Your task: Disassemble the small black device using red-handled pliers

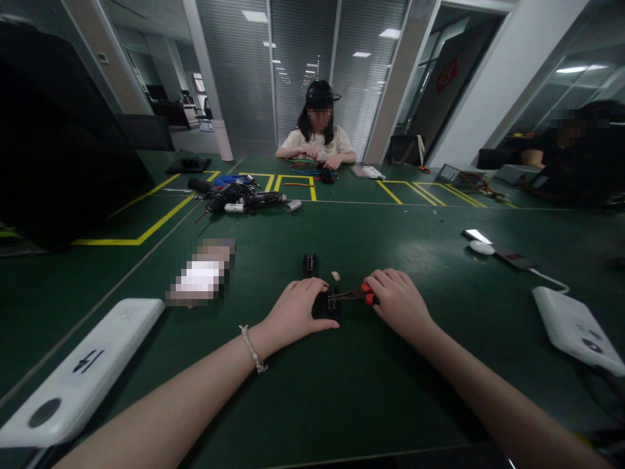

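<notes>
My left hand [297, 305] is closed around a small black part [328, 311], thumb on its near side and fingers over its far side. Bits of metal show on top of that part, but its kind is too small to make out. In my right hand [398, 301] is a pair of pliers [367, 293] with red handles. The dark jaws reach left to the metal on the black part; whether they grip it I cannot tell. Just beyond my left hand lies another black part [309, 265]. A small beige scrap [335, 275] rests beside it.
White devices lie at left [92, 368] and right [579, 329]. A blurred-out flat object [202, 273] is left of my hands. Farther back sits a pile of black tools and cables [239, 195]. Across the green table [390, 234], another person [317, 133] handles wires.
</notes>
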`<state>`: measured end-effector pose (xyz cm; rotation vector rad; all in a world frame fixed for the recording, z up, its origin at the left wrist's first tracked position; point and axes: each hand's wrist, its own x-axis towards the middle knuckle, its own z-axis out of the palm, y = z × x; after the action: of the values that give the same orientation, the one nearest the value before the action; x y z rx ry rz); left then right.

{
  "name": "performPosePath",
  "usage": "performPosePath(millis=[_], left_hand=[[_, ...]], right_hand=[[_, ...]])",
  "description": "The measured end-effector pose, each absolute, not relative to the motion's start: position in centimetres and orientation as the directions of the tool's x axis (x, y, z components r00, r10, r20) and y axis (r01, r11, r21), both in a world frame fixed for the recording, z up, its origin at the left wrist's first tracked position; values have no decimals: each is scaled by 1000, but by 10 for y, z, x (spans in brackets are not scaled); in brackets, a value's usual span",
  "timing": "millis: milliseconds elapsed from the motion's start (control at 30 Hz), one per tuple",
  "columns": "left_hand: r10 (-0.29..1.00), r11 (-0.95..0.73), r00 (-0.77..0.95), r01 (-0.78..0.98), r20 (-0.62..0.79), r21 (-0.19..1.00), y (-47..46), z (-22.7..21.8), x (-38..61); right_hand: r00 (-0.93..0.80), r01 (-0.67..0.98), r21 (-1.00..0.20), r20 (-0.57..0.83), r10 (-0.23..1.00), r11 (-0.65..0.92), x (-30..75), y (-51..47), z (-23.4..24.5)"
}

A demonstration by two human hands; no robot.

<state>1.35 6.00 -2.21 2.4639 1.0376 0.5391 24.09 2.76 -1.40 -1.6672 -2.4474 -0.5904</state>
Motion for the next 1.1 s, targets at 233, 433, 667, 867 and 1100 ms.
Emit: performPosePath(millis=[233, 433, 667, 867, 1100], left_hand=[[728, -653, 653, 566, 210, 503, 61, -23, 14], [728, -654, 651, 566, 214, 502, 60, -22, 15], [734, -646, 648, 573, 204, 504, 60, -22, 14], [724, -659, 654, 563, 218, 498, 61, -24, 13], [721, -663, 657, 560, 221, 498, 61, -25, 13]], right_hand=[[-360, 921, 257, 278, 891, 293, 238, 28, -13], [-366, 920, 263, 301, 881, 292, 238, 28, -13], [-357, 922, 260, 287, 889, 286, 238, 28, -15], [-362, 915, 287, 276, 891, 283, 237, 27, -11], [-349, 925, 250, 263, 899, 286, 239, 30, -16]])
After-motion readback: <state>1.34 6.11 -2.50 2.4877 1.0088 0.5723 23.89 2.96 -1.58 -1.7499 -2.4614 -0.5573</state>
